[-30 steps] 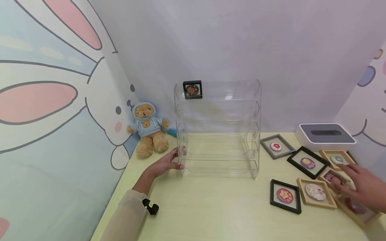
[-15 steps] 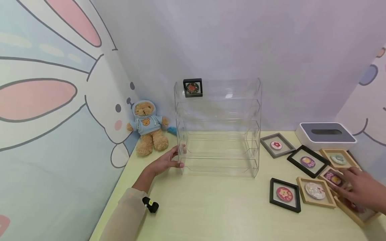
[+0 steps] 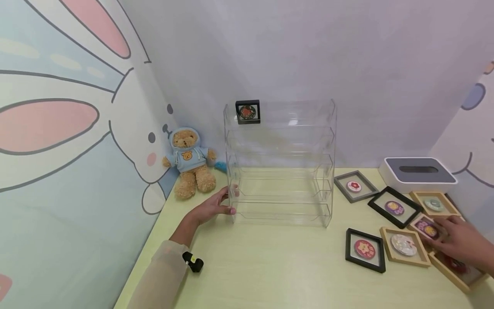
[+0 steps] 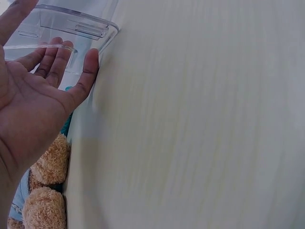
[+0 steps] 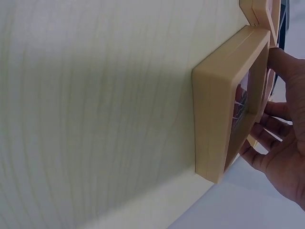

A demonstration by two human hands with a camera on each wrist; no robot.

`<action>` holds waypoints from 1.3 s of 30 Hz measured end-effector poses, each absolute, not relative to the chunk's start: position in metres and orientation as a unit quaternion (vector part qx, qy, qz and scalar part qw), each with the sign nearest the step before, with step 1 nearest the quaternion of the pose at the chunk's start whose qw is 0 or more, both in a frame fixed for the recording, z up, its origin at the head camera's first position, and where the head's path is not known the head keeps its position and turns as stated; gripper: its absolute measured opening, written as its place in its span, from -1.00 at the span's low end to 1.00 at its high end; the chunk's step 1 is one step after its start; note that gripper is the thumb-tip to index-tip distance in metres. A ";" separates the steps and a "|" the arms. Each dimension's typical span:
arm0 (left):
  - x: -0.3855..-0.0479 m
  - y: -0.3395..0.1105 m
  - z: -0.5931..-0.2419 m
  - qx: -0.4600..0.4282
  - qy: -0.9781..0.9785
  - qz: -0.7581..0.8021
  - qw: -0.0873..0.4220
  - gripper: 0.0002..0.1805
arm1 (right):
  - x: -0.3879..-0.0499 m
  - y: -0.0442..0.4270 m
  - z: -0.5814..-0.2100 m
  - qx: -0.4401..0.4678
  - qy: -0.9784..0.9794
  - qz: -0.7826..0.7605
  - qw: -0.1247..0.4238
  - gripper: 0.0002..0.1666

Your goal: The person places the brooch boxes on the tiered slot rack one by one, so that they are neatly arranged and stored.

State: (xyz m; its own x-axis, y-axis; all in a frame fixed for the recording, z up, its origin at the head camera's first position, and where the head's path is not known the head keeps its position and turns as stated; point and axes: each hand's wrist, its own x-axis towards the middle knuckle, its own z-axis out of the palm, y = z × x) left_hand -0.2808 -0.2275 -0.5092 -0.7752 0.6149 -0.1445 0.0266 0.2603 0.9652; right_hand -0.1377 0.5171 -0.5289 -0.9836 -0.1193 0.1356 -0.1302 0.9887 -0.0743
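Observation:
A clear acrylic tiered rack stands mid-table. My left hand holds its left side low down, thumb at the front and fingers behind; in the left wrist view the fingers reach along the clear panel. At the right, my right hand grips a small light-wood display frame with a purple and yellow badge, thumb on the near side and fingers on the far side. Part of that frame is hidden by the hand. Beneath the hand lies a larger wooden frame, partly covered. A black frame sits on the rack's top tier.
Other badge frames lie around the right hand: a grey one, black ones and wooden ones. Behind them stands a white tissue box. A teddy bear sits left of the rack, against the wall.
My right hand has come down onto the small wooden frame and closed around it. The left hand stays on the rack. The view has tilted very slightly.

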 end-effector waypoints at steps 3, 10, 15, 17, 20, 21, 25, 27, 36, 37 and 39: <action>-0.280 -0.227 -0.508 0.213 0.748 0.571 0.261 0.03 | -0.136 0.518 -0.525 0.052 -0.995 0.051 0.063 0.03; -0.279 -0.228 -0.507 0.214 0.749 0.570 0.260 0.04 | -0.134 0.512 -0.504 0.061 -0.984 0.075 0.152 0.11; -0.281 -0.228 -0.507 0.220 0.748 0.572 0.256 0.06 | -0.138 0.503 -0.492 0.088 -0.964 0.103 0.229 0.23; -0.281 -0.228 -0.507 0.219 0.748 0.572 0.255 0.06 | -0.142 0.498 -0.485 0.107 -0.954 0.110 0.257 0.34; -0.280 -0.228 -0.508 0.215 0.749 0.572 0.257 0.06 | -0.150 0.491 -0.472 0.144 -0.934 0.108 0.308 0.54; -0.280 -0.228 -0.508 0.214 0.749 0.571 0.258 0.06 | -0.153 0.488 -0.467 0.154 -0.928 0.106 0.324 0.57; -0.278 -0.227 -0.508 0.210 0.751 0.570 0.260 0.05 | -0.158 0.469 -0.444 0.142 -0.922 0.071 0.354 0.56; -0.278 -0.227 -0.508 0.209 0.751 0.570 0.261 0.05 | -0.159 0.460 -0.432 0.135 -0.919 0.045 0.368 0.51; -0.279 -0.228 -0.510 0.212 0.751 0.571 0.255 0.06 | -0.169 0.420 -0.391 0.120 -0.926 0.060 0.353 0.49; -0.279 -0.228 -0.510 0.214 0.751 0.571 0.255 0.05 | -0.171 0.417 -0.387 0.119 -0.928 0.060 0.348 0.39; -0.280 -0.228 -0.511 0.216 0.751 0.570 0.254 0.05 | -0.175 0.409 -0.379 0.128 -0.926 0.057 0.350 0.26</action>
